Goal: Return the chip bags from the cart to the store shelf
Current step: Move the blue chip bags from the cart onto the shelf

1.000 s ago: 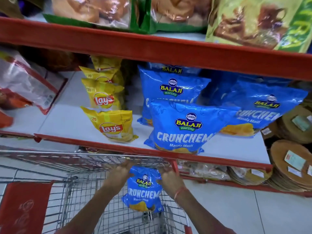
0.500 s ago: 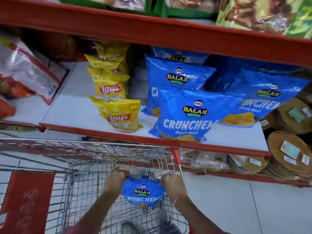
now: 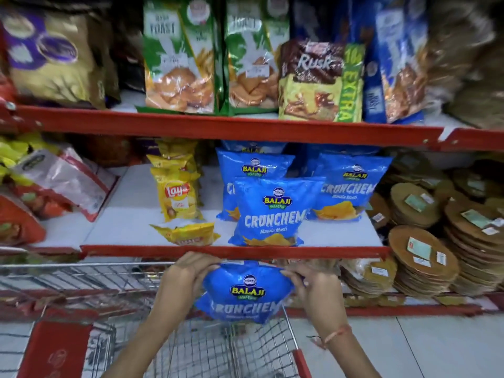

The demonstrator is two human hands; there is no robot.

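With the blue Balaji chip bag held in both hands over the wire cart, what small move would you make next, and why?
Probably lift the blue Balaji chip bag up and forward onto the white shelf: both hands grip its top corners just below the red shelf lip, where matching bags stand.

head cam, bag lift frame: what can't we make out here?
- Cart contents: head view; held Balaji Crunchem bag, both forearms and the bottom edge hide most of the basket.
- Held bag's lower print: blurred.
- Left hand and right hand: fingertips tucked behind the bag's top.
- Fallen Lay's bag: label foreshortened and blurred.
- Rear Balaji bags: hidden by front bags and the upper shelf lip.
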